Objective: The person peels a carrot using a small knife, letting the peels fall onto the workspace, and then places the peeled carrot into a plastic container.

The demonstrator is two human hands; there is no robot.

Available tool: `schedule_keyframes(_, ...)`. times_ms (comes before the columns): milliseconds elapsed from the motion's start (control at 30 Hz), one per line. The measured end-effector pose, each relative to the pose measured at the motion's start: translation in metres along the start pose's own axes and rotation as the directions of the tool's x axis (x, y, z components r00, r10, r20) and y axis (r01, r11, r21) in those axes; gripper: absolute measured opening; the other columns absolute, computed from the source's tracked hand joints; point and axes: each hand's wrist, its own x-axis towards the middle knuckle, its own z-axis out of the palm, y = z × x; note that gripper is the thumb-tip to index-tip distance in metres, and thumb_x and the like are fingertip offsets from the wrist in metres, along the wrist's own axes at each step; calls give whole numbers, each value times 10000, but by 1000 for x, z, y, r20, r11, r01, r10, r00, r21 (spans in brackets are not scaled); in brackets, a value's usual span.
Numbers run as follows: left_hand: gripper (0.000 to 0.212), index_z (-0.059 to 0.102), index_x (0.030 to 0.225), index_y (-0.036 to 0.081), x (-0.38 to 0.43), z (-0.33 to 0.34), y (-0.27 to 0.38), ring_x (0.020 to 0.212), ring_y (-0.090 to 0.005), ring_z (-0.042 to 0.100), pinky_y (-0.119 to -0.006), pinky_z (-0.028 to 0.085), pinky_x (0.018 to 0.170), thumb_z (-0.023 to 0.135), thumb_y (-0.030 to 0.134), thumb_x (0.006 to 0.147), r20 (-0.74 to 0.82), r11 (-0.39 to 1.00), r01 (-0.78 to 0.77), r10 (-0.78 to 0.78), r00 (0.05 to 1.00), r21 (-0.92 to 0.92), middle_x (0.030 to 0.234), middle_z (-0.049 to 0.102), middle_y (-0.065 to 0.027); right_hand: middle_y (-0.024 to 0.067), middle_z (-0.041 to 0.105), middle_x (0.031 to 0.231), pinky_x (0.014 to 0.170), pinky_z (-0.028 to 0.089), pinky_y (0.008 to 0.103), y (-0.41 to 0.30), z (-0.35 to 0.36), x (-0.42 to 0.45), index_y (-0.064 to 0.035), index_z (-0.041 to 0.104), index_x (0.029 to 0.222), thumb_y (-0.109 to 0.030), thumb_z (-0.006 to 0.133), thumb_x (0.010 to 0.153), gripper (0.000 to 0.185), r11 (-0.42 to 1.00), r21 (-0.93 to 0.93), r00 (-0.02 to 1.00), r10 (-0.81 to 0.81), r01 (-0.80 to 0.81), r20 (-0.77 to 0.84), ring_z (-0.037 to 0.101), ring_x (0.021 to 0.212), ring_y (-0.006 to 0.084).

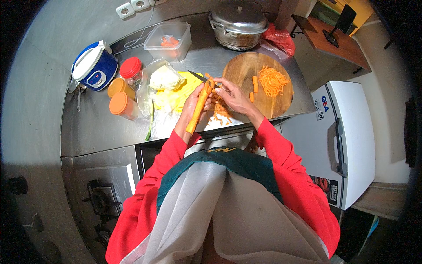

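Note:
My left hand [192, 105] is closed around a long carrot [197, 113], whose lower end points toward me. In my right hand [234, 96] is a knife [197, 76] with a dark blade, held at the carrot's upper end. Orange peelings [220, 111] lie on the counter beneath my hands. To the right, a round wooden cutting board [242, 67] bears a heap of carrot strips [273, 81] and several short carrot pieces [255, 84]. Left of my hands, a whitish vegetable [165, 78], perhaps cabbage, in clear plastic rests on a yellow board [189, 86].
Behind stand a clear plastic tub [183, 49] with orange contents and a lidded metal pot [239, 29] beside a red plastic bag [279, 39]. At left are a blue-and-white rice cooker [99, 71] and several lidded jars [123, 105]. A green stalk [150, 123] lies near the steel counter's front edge.

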Motion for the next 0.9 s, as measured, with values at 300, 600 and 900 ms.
schedule_keyframes(300, 325, 495, 902, 49, 10, 0, 0, 420, -85, 394, -181, 328, 348, 414, 363, 890, -121, 1000, -27, 28, 992, 16, 662, 497, -25, 173, 590, 861, 699, 433, 350, 24, 4, -4, -89, 464, 1194, -183, 429, 876, 333, 987, -138, 996, 79, -85, -49, 571, 759, 259)
schedule_keyframes(600, 352, 526, 827, 84, 19, -6, 21, 372, -112, 470, -215, 399, 324, 489, 434, 840, -7, 995, -98, 98, 995, 36, 544, 516, -17, 209, 565, 820, 678, 430, 394, 1, 20, -24, -172, 471, 1217, -145, 447, 851, 367, 950, -299, 992, -63, 94, 112, 556, 762, 338)
schedule_keyframes(900, 327, 551, 790, 123, 6, 32, 16, 358, -82, 445, -193, 348, 297, 492, 441, 836, -200, 987, -139, 153, 968, 83, 535, 509, 0, 184, 580, 887, 715, 434, 380, 4, 8, -11, -162, 479, 1209, -156, 435, 853, 359, 939, -341, 999, -41, 41, 7, 558, 795, 334)
